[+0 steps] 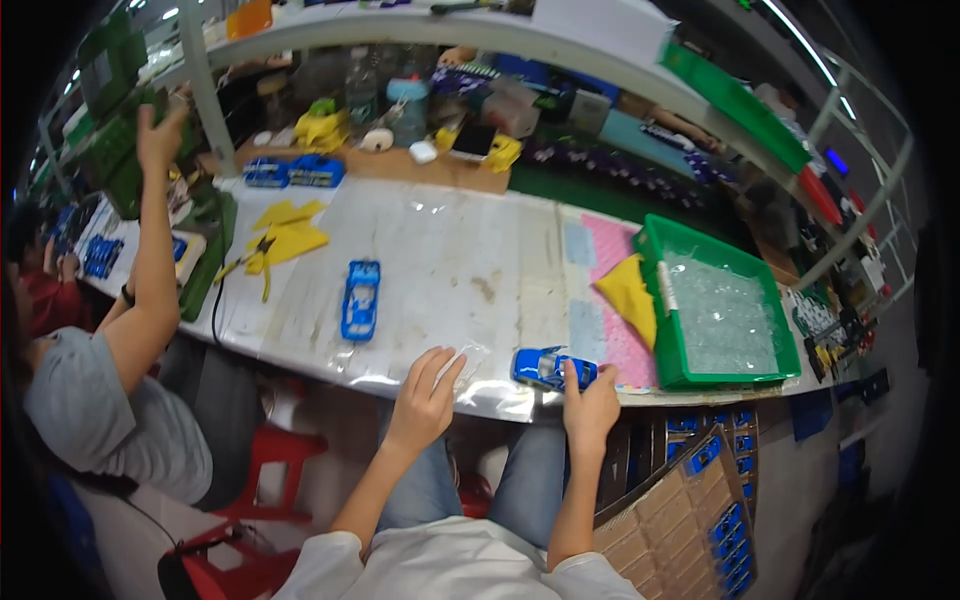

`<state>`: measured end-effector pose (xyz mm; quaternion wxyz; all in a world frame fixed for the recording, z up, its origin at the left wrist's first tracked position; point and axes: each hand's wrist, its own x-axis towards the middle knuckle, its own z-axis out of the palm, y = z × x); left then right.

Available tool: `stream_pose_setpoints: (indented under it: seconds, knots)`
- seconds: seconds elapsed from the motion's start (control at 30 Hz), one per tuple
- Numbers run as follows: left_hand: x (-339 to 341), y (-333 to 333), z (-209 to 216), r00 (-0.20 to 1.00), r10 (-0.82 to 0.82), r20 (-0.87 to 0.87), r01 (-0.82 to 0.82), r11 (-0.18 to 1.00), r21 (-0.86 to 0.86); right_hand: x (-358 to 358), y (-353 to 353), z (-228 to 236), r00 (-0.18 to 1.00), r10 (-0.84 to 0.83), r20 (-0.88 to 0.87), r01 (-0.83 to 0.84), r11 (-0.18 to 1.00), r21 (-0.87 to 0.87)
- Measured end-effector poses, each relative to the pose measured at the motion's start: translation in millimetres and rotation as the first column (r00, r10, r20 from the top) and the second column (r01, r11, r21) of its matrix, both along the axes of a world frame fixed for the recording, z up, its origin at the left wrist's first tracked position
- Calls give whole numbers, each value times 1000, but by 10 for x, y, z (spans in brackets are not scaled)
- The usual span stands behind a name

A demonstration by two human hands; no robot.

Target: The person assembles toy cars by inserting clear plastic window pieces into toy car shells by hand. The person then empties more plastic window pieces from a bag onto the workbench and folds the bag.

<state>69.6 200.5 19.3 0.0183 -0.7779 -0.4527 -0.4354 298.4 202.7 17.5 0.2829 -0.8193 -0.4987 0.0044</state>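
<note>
My right hand (592,402) grips the rear end of a blue toy car (540,367), which rests at the front edge of the table with its door side raised a little. To its left, my left hand (424,396) has its fingers bent around the edge of a clear plastic piece (472,362); the thumb is mostly hidden. A second blue toy car (361,300) lies on the table ahead of my left hand, touched by neither hand.
A green bin (653,300) of clear plastic pieces stands right, beside a yellow cloth (632,298). Pliers (262,250) lie on yellow cloths at left. A cardboard tray (650,515) with blue cars is below right. A co-worker's arm (155,220) is raised at left.
</note>
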Motion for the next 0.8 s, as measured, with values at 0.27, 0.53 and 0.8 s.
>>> stream_pose_setpoints:
  seconds: [0.27, 0.53, 0.8]
  knots:
    - [-84, -25, -136, 1000, -6, 16, 6, 1000, -2, -32, -52, 164, 875, 468, 124, -473, 881, 7]
    - [-79, -50, -256, 998, -45, 36, 47, 998, -49, 13, 172, 9, 747, 663, 55, -665, 747, 20]
    - [100, -226, -179, 995, -97, -21, 99, 987, 130, -47, -52, -271, 482, 503, -718, -294, 864, 408]
